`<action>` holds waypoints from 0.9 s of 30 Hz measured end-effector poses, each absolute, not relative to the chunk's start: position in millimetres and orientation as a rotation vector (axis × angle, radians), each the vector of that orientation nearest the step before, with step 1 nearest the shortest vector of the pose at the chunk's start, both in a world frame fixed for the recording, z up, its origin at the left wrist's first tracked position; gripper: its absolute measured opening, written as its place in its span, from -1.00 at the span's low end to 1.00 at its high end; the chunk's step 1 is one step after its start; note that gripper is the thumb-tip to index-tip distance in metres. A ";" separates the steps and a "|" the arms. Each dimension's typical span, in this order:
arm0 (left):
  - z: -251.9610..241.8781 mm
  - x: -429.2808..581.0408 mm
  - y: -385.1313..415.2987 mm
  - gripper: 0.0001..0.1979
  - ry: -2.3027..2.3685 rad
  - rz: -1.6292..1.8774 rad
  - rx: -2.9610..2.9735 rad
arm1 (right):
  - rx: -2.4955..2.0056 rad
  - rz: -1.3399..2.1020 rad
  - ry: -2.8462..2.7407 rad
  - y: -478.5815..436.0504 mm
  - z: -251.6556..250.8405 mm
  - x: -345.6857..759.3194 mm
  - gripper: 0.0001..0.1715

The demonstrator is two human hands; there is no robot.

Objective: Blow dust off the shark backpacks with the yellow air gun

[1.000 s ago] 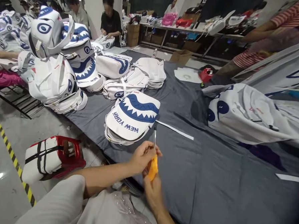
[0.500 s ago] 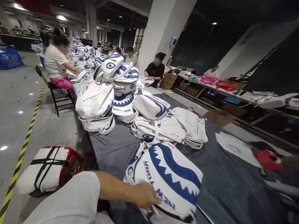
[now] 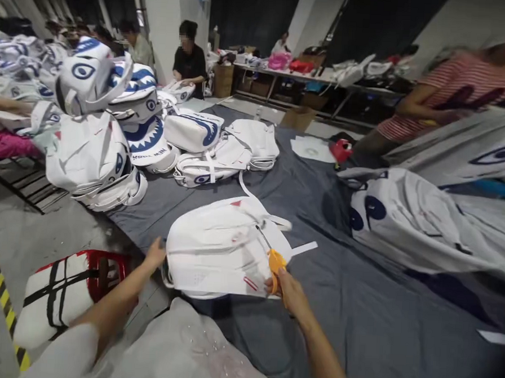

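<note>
A white backpack (image 3: 219, 249) lies on the dark cloth-covered table in front of me, its printed face out of sight and its straps partly spread. My right hand (image 3: 292, 290) is closed round the orange handles of a pair of scissors (image 3: 277, 262), whose blades lie over the backpack's right part. At the backpack's left end is my left hand (image 3: 155, 254), blurred, close against its edge; whether its fingers grip it I cannot tell.
White backpacks with blue shark prints (image 3: 145, 132) are piled at the far left of the table (image 3: 308, 333). More white bags (image 3: 420, 220) lie at right, beside a person in a striped shirt (image 3: 457, 81). A padded red stool (image 3: 61, 292) stands at lower left.
My view has swung right. The backpack, earlier print side up with a hand on its lower edge, now shows its plain white side. My right hand with the scissors has come into view.
</note>
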State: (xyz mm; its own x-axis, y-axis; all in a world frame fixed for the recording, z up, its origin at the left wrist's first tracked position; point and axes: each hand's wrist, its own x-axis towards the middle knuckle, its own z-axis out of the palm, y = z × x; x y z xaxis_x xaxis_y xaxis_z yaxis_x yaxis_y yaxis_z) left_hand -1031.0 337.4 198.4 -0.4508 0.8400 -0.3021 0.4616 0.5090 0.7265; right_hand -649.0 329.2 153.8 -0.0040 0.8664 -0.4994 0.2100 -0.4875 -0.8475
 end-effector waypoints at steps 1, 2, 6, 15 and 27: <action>192.6 -1040.8 331.5 -0.54 2.162 0.706 1.060 | -1.728 1.587 -1.074 324.8 150.4 -645.0 -0.05; 188.1 -1047.2 329.5 -0.50 2.210 0.678 1.117 | -1.729 1.624 -1.057 324.3 149.3 -643.9 -0.05; 170.3 -1040.4 342.3 -0.06 2.092 0.218 1.767 | -1.700 1.748 -1.160 341.7 161.7 -653.4 -0.16; 143.9 -1015.9 349.2 -0.38 1.775 0.367 1.648 | -1.993 1.710 -1.332 361.5 201.6 -655.7 -0.44; 137.1 -1044.6 400.8 -0.32 1.583 0.627 0.371 | -2.198 1.560 -1.782 466.7 226.8 -770.5 -0.47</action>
